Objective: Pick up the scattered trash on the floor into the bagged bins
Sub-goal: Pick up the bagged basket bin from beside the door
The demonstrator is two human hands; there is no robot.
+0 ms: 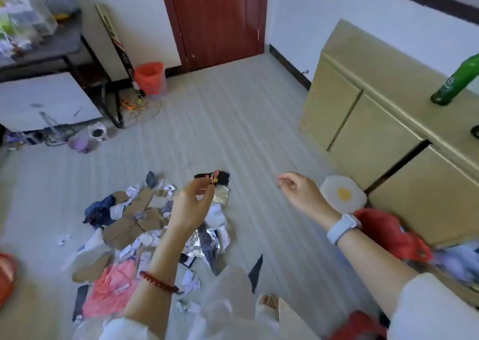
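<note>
My left hand [190, 205] pinches a black and foil snack wrapper [219, 185] and holds it up above the trash pile [134, 223], a heap of cardboard pieces, crumpled paper, foil and a pink bag on the floor. My right hand [298, 189] hovers empty to the right, fingers loosely curled, over bare floor. A red-bagged bin [388, 233] sits low at the right beside the cabinet. Another orange-bagged bin [150, 78] stands far off by the door. A red bag edge [6, 275] shows at the left border.
A beige cabinet [375, 122] lines the right wall with a green bottle [456, 80] on top. An egg-shaped cushion [343, 193] lies by its base. A dark table [51, 47] with clutter, cables and a white board stand at the left. A red door [217, 18] is ahead.
</note>
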